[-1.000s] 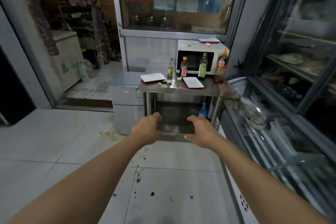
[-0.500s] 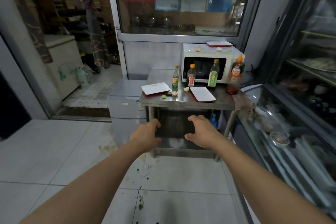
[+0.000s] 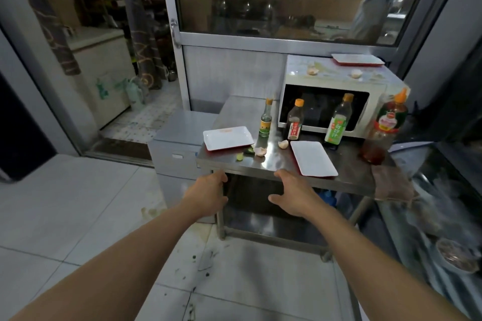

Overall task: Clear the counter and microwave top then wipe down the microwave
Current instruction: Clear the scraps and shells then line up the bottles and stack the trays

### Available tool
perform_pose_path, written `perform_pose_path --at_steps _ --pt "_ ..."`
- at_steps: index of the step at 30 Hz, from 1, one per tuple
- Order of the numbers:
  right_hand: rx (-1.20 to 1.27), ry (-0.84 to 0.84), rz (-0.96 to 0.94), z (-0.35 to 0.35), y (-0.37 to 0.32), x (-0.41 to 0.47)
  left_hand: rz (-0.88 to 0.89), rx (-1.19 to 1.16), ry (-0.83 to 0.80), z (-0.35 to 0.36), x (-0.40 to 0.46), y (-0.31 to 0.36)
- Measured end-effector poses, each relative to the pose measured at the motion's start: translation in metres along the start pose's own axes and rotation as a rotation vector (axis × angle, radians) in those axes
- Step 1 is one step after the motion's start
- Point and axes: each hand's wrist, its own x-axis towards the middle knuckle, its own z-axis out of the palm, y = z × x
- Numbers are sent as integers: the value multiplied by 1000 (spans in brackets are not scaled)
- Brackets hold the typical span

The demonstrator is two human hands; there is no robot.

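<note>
Steel bench (image 3: pixel 263 164) against a glazed partition carries the whole job, w/ the microwave (image 3: pixel 336 101) at its back right. On the microwave top: a red-rimmed tray (image 3: pixel 357 59) and two eggshell bits (image 3: pixel 312 70). In front stand four bottles (image 3: pixel 295 122); two white trays (image 3: pixel 227 137) lie flat toward the front, eggshells and green scraps (image 3: pixel 240 156) between them. A brown cloth (image 3: pixel 391 185) hangs off the right end.

Step looks like approach, nothing cleared yet. Left hand (image 3: pixel 207 197) and right hand (image 3: pixel 292 194) are both empty, fingers loosely spread, reaching just short of the front edge. Next move prob. needs picking one tray or bottle first, then lifting w/o knocking its neighbours.
</note>
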Motion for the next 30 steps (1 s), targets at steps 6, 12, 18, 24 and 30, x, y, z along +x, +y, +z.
perform_pose_path --at_steps 6,12,18,24,30 --pt "-4 -24 11 -4 19 61 -11 5 -25 9 67 -8" --pt "7 -33 63 -4 23 127 35 4 -30 13 143 -21" --pt "6 -37 124 6 24 188 64 12 -87 14 215 -40" --pt "45 -77 168 27 34 234 67 36 -152 34 264 -55" --pt "62 -69 215 40 48 269 70 35 -137 60 300 -62"
